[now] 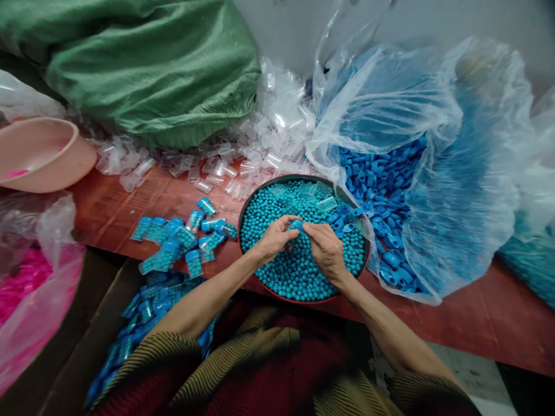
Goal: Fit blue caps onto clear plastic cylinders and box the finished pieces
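Observation:
Above a round tub of small turquoise balls, my left hand and my right hand meet at a small bottle with a blue cap. The left fingers wrap around the bottle, hiding most of its body. My right thumb and fingertips pinch at the cap's side. A few loose blue caps and a clear empty bottle lie on the balls. Left of the tub sit several filled bottles with blue caps, some upright and some tipped over.
Clear empty bottles are heaped behind the tub, beside a green sack. An open plastic bag spills blue caps at the right. A pink basin stands at far left. Below the red table, more filled bottles lie piled.

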{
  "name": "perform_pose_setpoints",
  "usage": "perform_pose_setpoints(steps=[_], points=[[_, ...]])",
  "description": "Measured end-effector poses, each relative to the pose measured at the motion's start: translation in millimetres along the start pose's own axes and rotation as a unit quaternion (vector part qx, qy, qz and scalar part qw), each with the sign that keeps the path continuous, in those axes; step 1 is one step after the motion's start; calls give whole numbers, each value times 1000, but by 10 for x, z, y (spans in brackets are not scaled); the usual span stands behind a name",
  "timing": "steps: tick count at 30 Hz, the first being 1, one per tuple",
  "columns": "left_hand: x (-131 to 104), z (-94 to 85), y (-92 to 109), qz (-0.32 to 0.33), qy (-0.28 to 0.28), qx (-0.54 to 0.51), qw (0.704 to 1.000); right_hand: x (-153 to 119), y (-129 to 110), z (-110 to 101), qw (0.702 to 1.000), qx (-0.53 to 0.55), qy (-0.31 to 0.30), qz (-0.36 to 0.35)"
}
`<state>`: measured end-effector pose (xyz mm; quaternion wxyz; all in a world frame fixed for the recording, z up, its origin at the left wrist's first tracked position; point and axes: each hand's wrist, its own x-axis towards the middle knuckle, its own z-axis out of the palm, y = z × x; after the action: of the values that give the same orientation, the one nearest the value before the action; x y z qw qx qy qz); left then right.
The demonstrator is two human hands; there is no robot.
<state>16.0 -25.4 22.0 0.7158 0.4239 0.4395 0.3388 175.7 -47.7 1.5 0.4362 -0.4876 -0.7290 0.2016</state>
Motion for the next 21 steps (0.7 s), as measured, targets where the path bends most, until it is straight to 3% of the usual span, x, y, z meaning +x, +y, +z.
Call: perform_pose_setpoints(steps=[4,7,11,14,18,21], points=[[-31,-19,35,37,-17,59,997,31,-45,-12,983,96,-6,154],[-62,-57,54,37,-29,62,997,65,-39,-36,966,153,-27,207],[-75,-65,-3,26,-32,66,997,42,-46,-26,952,179,-41,245],[-47,-33,-78,41,-12,92,995,-6,-85,8,949,173,-9,262],[-26,21,-103,55,11,97,994,-46,-129,17,953,163,16,256],[-68,25,-48,27,11,46,999,-49,-122,-11,957,161,-6,240]])
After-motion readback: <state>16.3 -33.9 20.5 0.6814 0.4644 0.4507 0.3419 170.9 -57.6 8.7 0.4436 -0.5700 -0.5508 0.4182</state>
